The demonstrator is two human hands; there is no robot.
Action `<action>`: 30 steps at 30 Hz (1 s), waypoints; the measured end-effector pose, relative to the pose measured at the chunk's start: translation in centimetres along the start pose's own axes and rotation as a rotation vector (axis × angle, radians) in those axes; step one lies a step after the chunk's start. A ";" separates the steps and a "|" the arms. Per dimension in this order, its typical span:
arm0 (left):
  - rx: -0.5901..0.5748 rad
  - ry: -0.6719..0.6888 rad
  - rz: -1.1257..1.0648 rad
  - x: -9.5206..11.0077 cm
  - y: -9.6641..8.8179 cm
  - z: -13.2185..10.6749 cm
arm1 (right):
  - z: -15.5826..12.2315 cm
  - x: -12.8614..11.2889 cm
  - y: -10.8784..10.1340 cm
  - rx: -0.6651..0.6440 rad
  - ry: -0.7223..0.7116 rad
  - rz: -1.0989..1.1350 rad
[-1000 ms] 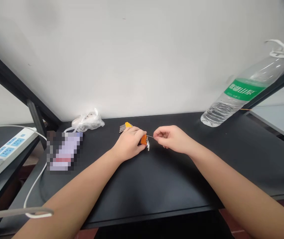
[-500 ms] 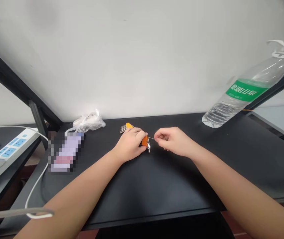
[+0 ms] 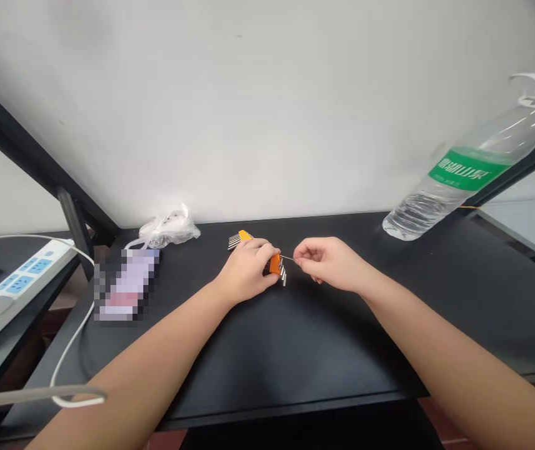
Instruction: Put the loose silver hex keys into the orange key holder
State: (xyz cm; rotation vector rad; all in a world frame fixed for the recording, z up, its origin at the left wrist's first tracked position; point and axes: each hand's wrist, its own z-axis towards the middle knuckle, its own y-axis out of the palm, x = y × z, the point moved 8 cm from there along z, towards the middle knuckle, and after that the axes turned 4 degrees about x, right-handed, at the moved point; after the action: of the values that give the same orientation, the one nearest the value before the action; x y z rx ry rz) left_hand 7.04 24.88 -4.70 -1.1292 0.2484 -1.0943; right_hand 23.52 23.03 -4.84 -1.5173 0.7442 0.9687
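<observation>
An orange hex key holder [image 3: 275, 264] lies under my left hand [image 3: 247, 270], whose fingers are closed around it. Short bent ends of several metal hex keys [image 3: 283, 275] stick out on its right side; the long ends show at the far left, beside a yellow-orange part [image 3: 244, 235]. My right hand [image 3: 322, 259] is closed in a pinch on a thin hex key [image 3: 288, 258]. That key spans the gap between the holder and my right fingertips. The part of the holder under my left palm is hidden.
A large water bottle [image 3: 469, 169] stands at the back right of the black table [image 3: 295, 362]. To the left are a blurred-out phone [image 3: 129, 284], a plastic bag [image 3: 170, 228], a white cable [image 3: 68, 350] and a power strip [image 3: 26, 278].
The whole view has shifted slightly. Both hands keep their hold, and the thin hex key still spans between them with no clear movement.
</observation>
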 end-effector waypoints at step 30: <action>0.021 -0.029 -0.294 0.4 0.1 0.0 | 1.5 0.4 2.4 -0.055 -0.187 0.385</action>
State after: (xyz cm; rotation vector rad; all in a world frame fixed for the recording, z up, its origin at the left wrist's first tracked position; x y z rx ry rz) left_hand 7.25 24.59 -4.65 -1.1858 0.0477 -1.3353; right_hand 21.35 24.17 -6.39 -1.3307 0.8981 1.4076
